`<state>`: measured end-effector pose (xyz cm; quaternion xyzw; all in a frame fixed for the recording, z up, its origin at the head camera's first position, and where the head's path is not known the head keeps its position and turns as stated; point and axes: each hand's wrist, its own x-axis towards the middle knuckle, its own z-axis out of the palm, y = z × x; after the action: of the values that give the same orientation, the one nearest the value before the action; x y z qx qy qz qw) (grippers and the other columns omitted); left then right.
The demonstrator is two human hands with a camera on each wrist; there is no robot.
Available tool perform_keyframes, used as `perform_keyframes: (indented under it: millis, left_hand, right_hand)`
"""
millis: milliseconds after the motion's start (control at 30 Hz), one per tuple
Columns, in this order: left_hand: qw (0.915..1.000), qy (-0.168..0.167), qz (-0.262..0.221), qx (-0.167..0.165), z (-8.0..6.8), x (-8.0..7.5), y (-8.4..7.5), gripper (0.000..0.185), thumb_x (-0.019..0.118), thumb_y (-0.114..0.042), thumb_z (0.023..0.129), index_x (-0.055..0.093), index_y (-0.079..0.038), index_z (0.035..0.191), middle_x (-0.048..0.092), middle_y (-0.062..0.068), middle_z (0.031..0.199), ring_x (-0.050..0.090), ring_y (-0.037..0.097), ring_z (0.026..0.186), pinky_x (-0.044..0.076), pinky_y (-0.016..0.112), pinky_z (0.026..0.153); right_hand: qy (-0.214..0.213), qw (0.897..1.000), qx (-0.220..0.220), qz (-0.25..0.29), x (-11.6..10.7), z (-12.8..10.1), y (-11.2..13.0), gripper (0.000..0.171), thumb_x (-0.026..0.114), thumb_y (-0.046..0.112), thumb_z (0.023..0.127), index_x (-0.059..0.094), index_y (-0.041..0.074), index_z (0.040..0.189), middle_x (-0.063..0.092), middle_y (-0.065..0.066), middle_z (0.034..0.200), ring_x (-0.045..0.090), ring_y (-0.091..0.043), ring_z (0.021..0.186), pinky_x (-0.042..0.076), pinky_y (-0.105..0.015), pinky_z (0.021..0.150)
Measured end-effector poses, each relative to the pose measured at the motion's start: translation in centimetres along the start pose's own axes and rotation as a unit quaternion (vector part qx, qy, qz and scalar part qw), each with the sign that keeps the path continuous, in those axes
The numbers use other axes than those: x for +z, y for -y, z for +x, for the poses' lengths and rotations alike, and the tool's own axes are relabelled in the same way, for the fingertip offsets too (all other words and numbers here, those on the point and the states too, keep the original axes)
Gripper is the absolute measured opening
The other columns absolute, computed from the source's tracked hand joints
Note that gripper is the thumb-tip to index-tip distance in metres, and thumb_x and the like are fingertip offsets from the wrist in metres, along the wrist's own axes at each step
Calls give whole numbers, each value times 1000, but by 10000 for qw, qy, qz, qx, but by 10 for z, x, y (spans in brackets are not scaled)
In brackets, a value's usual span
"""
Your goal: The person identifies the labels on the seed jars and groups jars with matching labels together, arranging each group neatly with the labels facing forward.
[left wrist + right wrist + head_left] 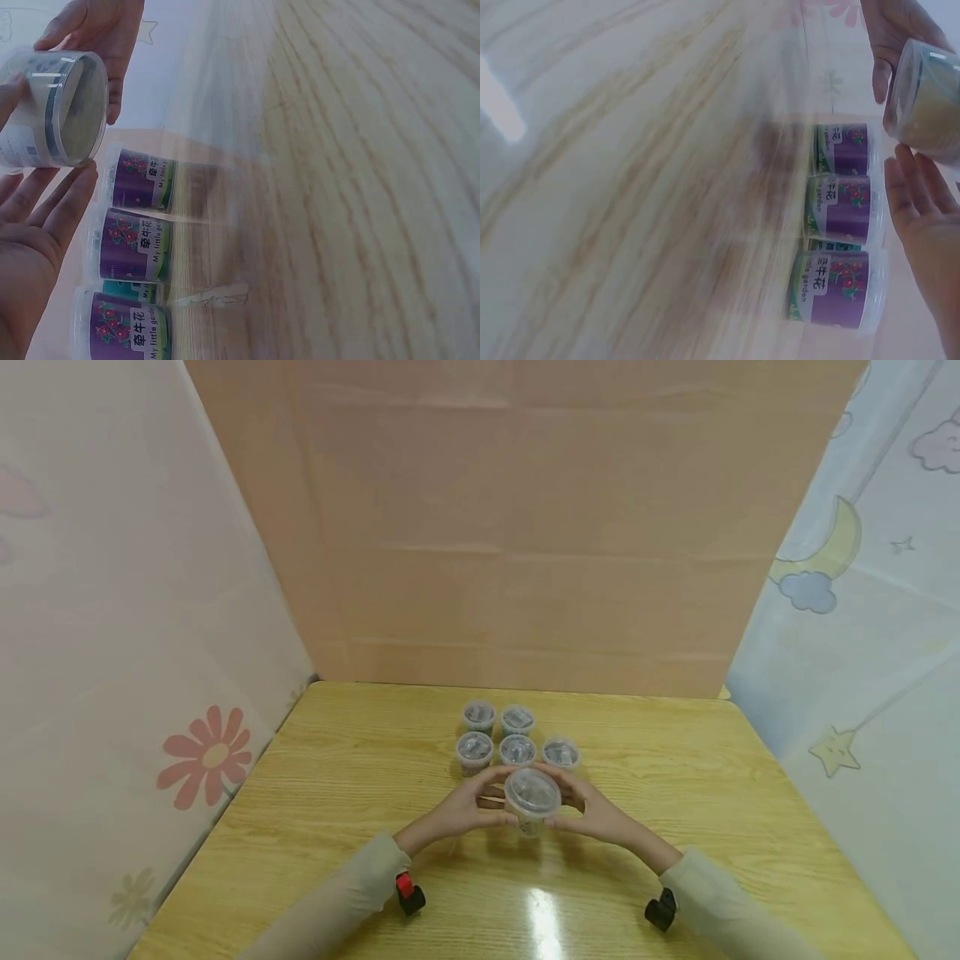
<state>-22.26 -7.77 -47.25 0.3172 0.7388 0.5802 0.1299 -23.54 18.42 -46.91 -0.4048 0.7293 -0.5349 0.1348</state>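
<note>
A clear lidded plastic tub (531, 793) is held above the table between both hands. My left hand (472, 806) grips its left side and my right hand (594, 814) its right, with thumbs on the near side. In the left wrist view the held tub (56, 109) shows a see-through end and a pale label. Beyond the hands stand several similar tubs: three in a front row, among them the left front tub (475, 750), and two behind, including the back left tub (478, 715). The front ones carry a purple label (131, 240) with red flowers.
The tubs stand on a wood-grain table (360, 743). A plain orange-beige backdrop (510, 543) rises at its far edge. Printed cloth walls flank it, with a red flower (206, 756) on the left and a moon (840, 539) on the right.
</note>
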Motion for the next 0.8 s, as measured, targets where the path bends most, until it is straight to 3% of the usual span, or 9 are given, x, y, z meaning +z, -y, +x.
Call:
perform_keyframes:
  millis: [267,400,633,800]
  left_hand:
    - [9988,-437,84,-205,-5,1,-28,67,72,-15,82,37,-7,139,50,13,131,58,28,110,50,30,91]
    - [9977,-608,196,-241,-5,1,-31,69,72,-16,82,36,-5,140,49,14,132,56,31,113,48,35,94]
    - [9982,-554,76,-212,-5,0,-30,71,70,-13,83,32,-4,142,45,15,136,52,34,117,47,40,96]
    - [9981,-552,81,-262,-6,0,-31,72,70,-14,83,30,-4,142,44,15,137,49,35,119,45,43,97]
  right_hand:
    - [-549,9981,31,-269,7,3,-1,73,65,7,86,22,3,146,41,-17,140,47,-8,122,47,-29,95]
    - [-678,9976,38,-160,9,6,7,72,65,5,86,24,-1,144,43,-19,137,48,-5,120,47,-27,94]
    - [-732,9972,-81,-146,9,8,4,71,66,1,84,27,2,143,43,-21,135,49,-7,118,47,-27,93]
    - [-833,9963,-125,-189,12,11,18,70,68,1,82,29,-8,140,47,-25,129,53,-9,114,50,-30,90]
